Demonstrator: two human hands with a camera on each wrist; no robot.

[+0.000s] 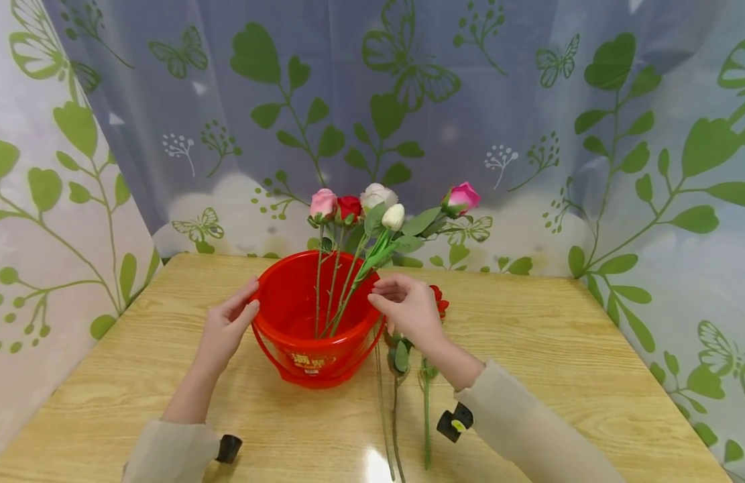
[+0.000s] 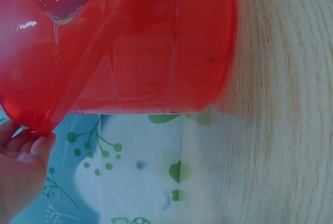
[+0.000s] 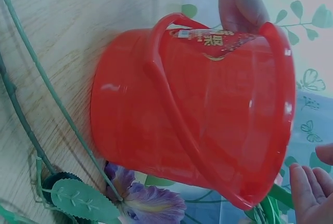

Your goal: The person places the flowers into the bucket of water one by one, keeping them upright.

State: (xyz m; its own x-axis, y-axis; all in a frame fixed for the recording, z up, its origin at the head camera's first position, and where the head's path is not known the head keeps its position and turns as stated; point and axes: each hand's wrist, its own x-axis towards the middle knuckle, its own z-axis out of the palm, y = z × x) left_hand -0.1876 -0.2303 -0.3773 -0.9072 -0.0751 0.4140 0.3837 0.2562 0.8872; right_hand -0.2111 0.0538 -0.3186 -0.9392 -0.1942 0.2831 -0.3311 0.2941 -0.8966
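A red plastic bucket (image 1: 354, 359) stands on the wooden table, its handle hanging down along the front. Several artificial flowers lean in it: a pink rose (image 1: 323, 202), a red rose (image 1: 349, 208), a large white bloom (image 1: 378, 195), a white tulip (image 1: 393, 217) and a magenta rose (image 1: 463, 198). My left hand (image 1: 221, 335) grips the bucket's left rim between thumb and fingers, by the handle joint. Beside the right rim, my right hand (image 1: 411, 312) holds nothing. In the right wrist view its thumb and fingers stand apart near the green stems.
More artificial flowers lie on the table right of the bucket: a red one (image 1: 441, 305) partly behind my right hand, a purple one (image 3: 156, 203), and long green stems (image 1: 427, 416) pointing toward me. A patterned curtain (image 1: 324, 100) hangs behind the table (image 1: 559, 362).
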